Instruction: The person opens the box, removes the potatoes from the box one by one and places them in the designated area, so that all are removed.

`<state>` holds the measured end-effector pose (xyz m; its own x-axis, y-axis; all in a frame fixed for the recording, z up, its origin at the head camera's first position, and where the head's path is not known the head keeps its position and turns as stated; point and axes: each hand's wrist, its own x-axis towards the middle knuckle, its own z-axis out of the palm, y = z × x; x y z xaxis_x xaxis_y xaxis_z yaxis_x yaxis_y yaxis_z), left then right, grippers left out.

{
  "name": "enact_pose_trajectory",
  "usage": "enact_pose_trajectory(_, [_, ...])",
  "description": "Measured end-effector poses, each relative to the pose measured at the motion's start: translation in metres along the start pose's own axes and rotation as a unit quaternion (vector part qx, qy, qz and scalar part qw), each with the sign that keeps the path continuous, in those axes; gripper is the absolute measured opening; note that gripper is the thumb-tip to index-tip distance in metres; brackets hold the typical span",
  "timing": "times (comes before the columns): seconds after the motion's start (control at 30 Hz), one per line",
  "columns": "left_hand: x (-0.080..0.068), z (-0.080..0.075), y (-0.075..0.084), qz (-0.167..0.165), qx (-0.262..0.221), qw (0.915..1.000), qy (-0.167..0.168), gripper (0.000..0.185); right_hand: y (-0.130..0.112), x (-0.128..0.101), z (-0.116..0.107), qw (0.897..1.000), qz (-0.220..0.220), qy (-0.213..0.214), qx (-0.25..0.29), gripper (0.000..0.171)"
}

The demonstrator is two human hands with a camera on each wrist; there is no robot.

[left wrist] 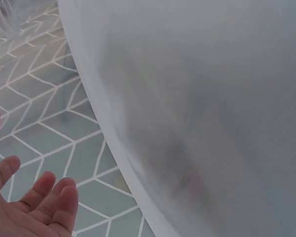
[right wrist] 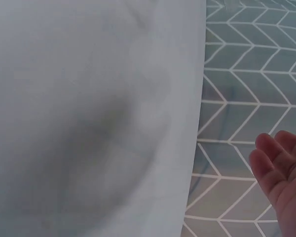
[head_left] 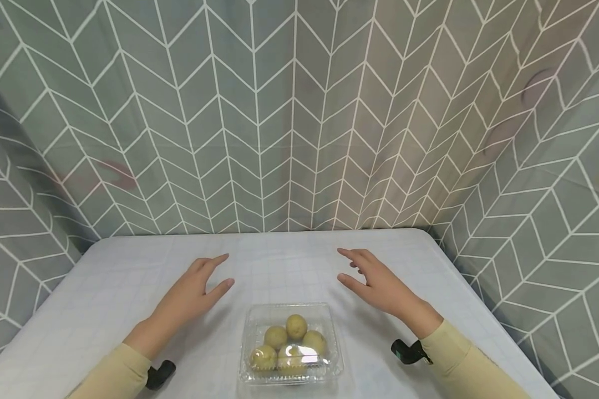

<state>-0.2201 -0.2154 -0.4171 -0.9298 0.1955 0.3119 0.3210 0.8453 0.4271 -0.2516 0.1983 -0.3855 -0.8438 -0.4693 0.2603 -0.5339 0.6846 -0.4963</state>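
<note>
Curtain [head_left: 274, 127]: gray-green with white zigzag lines, hanging past the hands and off to both sides.
Tabletop [head_left: 284, 266]: white, with round far corners, under both hands.
Left hand [head_left: 187, 293]: up over the tabletop, thumb apart from the fingers, loose and free.
Right hand [head_left: 384, 285]: across from the left one, also up in the air, loose and free, thumb apart.
Clear box [head_left: 253, 321]: shiny plastic, on the tabletop between the hands but closer to the person, touching neither.
Yellow-green balls [head_left: 275, 336]: five, like fruit, huddled inside the box.
Sleeves [head_left: 112, 374]: pale yellow, behind each hand.
Black gadgets [head_left: 407, 351]: one by each wrist, on the box side.
</note>
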Motion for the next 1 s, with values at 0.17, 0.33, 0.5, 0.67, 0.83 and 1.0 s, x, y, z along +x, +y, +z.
enact_pose_trajectory(0.17, [-0.014, 0.000, 0.012, 0.003, -0.018, 0.9998, 0.001, 0.066, -0.007, -0.016, 0.007, 1.000, -0.002, -0.003, 0.012, 0.061])
enact_pose_trajectory(0.33, [-0.026, 0.001, 0.023, 0.002, -0.041, 0.9992, -0.002, 0.064, -0.013, -0.027, 0.017, 0.999, -0.001, -0.008, 0.036, 0.059])
enact_pose_trajectory(0.5, [-0.038, 0.002, 0.031, 0.001, -0.062, 0.9981, -0.001, 0.060, -0.020, -0.039, 0.026, 0.999, -0.013, -0.010, 0.032, 0.057])
enact_pose_trajectory(0.67, [-0.051, 0.002, 0.041, -0.003, -0.098, 0.9952, -0.007, 0.059, -0.026, -0.052, 0.032, 0.999, -0.024, -0.017, 0.037, 0.054])
enact_pose_trajectory(0.83, [-0.062, 0.002, 0.053, -0.027, -0.148, 0.9881, -0.033, 0.058, -0.032, -0.065, 0.037, 0.997, -0.039, -0.026, 0.059, 0.052])
enact_pose_trajectory(1.0, [-0.073, 0.004, 0.061, -0.037, -0.179, 0.9820, -0.050, 0.057, -0.038, -0.074, 0.042, 0.996, -0.061, -0.027, 0.064, 0.050])
